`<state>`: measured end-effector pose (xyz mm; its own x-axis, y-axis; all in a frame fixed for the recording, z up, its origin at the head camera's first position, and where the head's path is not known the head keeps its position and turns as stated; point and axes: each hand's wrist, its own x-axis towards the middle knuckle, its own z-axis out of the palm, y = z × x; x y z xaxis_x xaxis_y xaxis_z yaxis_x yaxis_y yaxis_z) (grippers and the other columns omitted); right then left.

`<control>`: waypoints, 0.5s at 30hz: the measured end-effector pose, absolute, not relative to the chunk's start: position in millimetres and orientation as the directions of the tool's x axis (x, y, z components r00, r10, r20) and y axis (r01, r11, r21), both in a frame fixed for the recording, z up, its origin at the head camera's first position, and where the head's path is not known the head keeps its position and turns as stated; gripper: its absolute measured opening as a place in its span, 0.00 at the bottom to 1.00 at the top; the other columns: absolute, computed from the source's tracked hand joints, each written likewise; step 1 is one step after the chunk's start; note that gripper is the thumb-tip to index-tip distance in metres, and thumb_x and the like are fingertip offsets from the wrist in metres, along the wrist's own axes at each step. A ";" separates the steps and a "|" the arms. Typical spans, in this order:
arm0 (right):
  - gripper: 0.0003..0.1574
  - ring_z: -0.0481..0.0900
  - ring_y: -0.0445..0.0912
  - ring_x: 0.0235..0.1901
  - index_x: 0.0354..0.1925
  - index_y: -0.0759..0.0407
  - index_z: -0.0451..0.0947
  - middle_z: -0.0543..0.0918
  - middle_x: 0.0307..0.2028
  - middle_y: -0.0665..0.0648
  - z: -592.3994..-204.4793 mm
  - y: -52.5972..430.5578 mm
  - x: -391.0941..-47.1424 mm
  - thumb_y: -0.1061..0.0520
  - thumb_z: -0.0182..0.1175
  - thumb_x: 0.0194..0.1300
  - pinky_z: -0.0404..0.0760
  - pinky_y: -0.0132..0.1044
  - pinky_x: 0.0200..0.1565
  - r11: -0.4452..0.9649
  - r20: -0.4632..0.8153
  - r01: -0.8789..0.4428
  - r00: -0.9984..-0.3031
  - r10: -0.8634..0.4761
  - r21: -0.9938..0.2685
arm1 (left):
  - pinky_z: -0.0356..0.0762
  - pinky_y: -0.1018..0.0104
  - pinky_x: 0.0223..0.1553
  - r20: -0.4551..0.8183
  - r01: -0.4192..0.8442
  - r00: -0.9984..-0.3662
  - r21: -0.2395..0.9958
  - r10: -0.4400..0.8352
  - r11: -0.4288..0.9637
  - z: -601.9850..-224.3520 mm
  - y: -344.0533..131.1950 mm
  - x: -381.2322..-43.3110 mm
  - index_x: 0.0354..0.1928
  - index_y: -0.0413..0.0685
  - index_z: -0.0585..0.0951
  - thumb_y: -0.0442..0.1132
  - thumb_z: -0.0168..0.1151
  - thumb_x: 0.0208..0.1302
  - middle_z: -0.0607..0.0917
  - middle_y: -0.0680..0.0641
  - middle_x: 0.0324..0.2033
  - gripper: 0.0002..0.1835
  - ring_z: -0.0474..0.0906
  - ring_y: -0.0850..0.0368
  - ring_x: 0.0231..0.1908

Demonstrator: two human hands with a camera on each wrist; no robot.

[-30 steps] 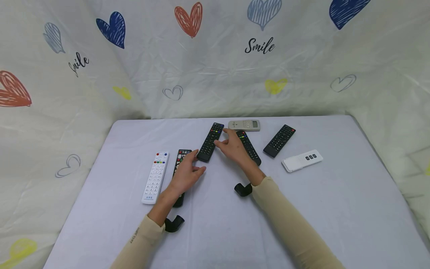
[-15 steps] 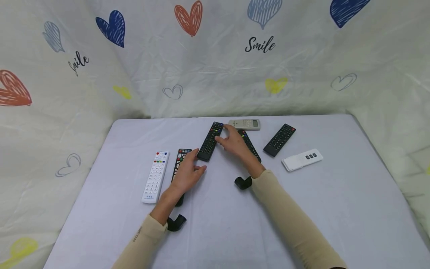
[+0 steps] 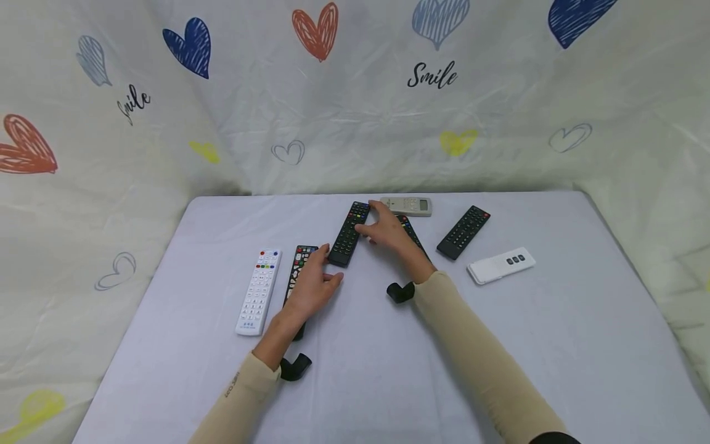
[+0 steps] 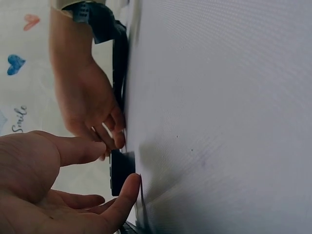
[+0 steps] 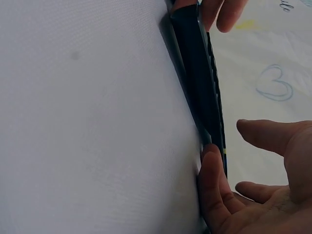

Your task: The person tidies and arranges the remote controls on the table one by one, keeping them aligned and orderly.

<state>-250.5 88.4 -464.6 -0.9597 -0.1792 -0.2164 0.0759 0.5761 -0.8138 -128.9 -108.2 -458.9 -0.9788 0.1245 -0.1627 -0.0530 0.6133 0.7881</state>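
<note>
A black remote control (image 3: pixel 348 234) lies slanted on the white table between my two hands. At its near end is my left hand (image 3: pixel 312 287), one fingertip touching its edge and the thumb held apart. My right hand (image 3: pixel 387 230) is by its far right edge. In the right wrist view, the right fingertips (image 5: pixel 211 161) touch the black remote's side while the thumb stays off it. Under my left hand lies another black remote (image 3: pixel 299 262), partly hidden. A third black remote (image 3: pixel 409 229) is partly covered by my right hand and wrist.
A white remote (image 3: pixel 259 293) lies on the left. At the back is a grey remote with a small screen (image 3: pixel 407 206). To the right lie a black remote (image 3: pixel 463 232) and a white three-button remote (image 3: pixel 501 266). A patterned cloth (image 3: pixel 355 123) hangs behind the table (image 3: pixel 377 382).
My right hand has slid slightly away from me, toward the far end of the middle black remote. My left hand has barely shifted, and the remotes look unmoved.
</note>
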 end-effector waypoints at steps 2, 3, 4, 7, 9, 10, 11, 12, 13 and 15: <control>0.52 0.86 0.50 0.36 0.82 0.57 0.52 0.64 0.77 0.66 -465.7 88.8 -253.3 0.48 0.66 0.71 0.83 0.47 0.52 0.579 -0.213 0.068 -0.959 -0.187 -0.813 | 0.86 0.58 0.53 -0.165 -0.060 -0.979 0.790 0.119 0.610 -459.3 -107.4 -129.3 0.81 0.39 0.56 0.36 0.66 0.71 0.69 0.34 0.72 0.42 0.85 0.46 0.52; 0.52 0.86 0.49 0.35 0.82 0.57 0.52 0.65 0.77 0.66 -466.3 89.0 -254.4 0.48 0.66 0.71 0.83 0.47 0.53 0.580 -0.212 0.066 -0.959 -0.188 -0.812 | 0.86 0.58 0.53 -0.166 -0.061 -0.979 0.791 0.118 0.609 -459.9 -106.9 -129.5 0.81 0.39 0.56 0.36 0.66 0.71 0.69 0.34 0.72 0.42 0.85 0.46 0.52; 0.52 0.85 0.49 0.34 0.82 0.57 0.53 0.65 0.77 0.66 -466.8 89.2 -255.4 0.48 0.66 0.70 0.82 0.46 0.53 0.583 -0.210 0.063 -0.959 -0.188 -0.810 | 0.86 0.58 0.53 -0.166 -0.061 -0.979 0.790 0.117 0.611 -460.3 -106.5 -129.6 0.81 0.39 0.56 0.36 0.65 0.71 0.69 0.33 0.72 0.42 0.85 0.46 0.52; 0.51 0.84 0.47 0.33 0.81 0.57 0.54 0.65 0.77 0.65 -468.8 89.7 -257.9 0.49 0.66 0.70 0.82 0.44 0.51 0.587 -0.205 0.058 -0.961 -0.187 -0.808 | 0.86 0.58 0.54 -0.163 -0.060 -0.980 0.785 0.112 0.616 -461.4 -105.0 -130.2 0.81 0.40 0.57 0.36 0.66 0.71 0.69 0.34 0.73 0.42 0.85 0.46 0.52; 0.51 0.84 0.47 0.32 0.81 0.56 0.54 0.65 0.78 0.64 -469.3 89.5 -258.5 0.50 0.67 0.70 0.82 0.42 0.48 0.587 -0.201 0.054 -0.961 -0.188 -0.808 | 0.86 0.58 0.53 -0.157 -0.057 -0.982 0.780 0.106 0.624 -461.7 -104.1 -130.7 0.80 0.41 0.58 0.35 0.66 0.71 0.69 0.36 0.73 0.41 0.85 0.47 0.52; 0.51 0.84 0.47 0.33 0.81 0.57 0.54 0.65 0.78 0.63 -469.4 89.1 -258.7 0.50 0.67 0.70 0.82 0.42 0.47 0.585 -0.199 0.051 -0.961 -0.190 -0.809 | 0.86 0.58 0.53 -0.152 -0.054 -0.983 0.776 0.103 0.628 -461.6 -103.6 -130.9 0.80 0.41 0.59 0.35 0.66 0.71 0.70 0.37 0.73 0.41 0.86 0.47 0.51; 0.51 0.84 0.47 0.33 0.81 0.57 0.55 0.65 0.78 0.63 -469.4 88.8 -258.7 0.51 0.67 0.70 0.82 0.41 0.46 0.584 -0.197 0.050 -0.961 -0.192 -0.811 | 0.86 0.58 0.52 -0.148 -0.052 -0.984 0.771 0.100 0.634 -461.6 -103.3 -130.9 0.80 0.41 0.60 0.35 0.66 0.70 0.72 0.37 0.73 0.40 0.86 0.48 0.51; 0.50 0.85 0.47 0.33 0.81 0.57 0.55 0.65 0.78 0.62 -469.3 88.4 -258.6 0.51 0.67 0.70 0.82 0.40 0.45 0.584 -0.196 0.047 -0.961 -0.194 -0.810 | 0.86 0.58 0.51 -0.145 -0.049 -0.984 0.769 0.099 0.638 -461.4 -102.7 -131.0 0.80 0.41 0.60 0.34 0.67 0.70 0.73 0.38 0.72 0.40 0.86 0.48 0.50; 0.50 0.85 0.48 0.34 0.81 0.56 0.55 0.65 0.78 0.62 -468.5 87.9 -258.2 0.51 0.68 0.70 0.82 0.40 0.44 0.584 -0.195 0.046 -0.961 -0.195 -0.811 | 0.86 0.58 0.51 -0.144 -0.049 -0.985 0.767 0.097 0.640 -461.2 -101.9 -131.2 0.79 0.41 0.61 0.34 0.67 0.70 0.73 0.38 0.72 0.40 0.86 0.49 0.49; 0.50 0.86 0.49 0.34 0.81 0.56 0.55 0.65 0.78 0.62 -467.5 87.1 -257.6 0.51 0.68 0.70 0.82 0.39 0.43 0.589 -0.195 0.044 -0.961 -0.196 -0.807 | 0.86 0.58 0.51 -0.144 -0.049 -0.985 0.765 0.096 0.642 -461.0 -100.6 -131.1 0.79 0.41 0.62 0.34 0.68 0.69 0.74 0.39 0.71 0.40 0.85 0.49 0.49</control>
<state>-257.6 87.1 -467.5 -0.9609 -0.1964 -0.1953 0.0436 0.5892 -0.8068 -131.1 -100.6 -461.0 -0.9849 0.0964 -0.1439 -0.0490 0.6419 0.7652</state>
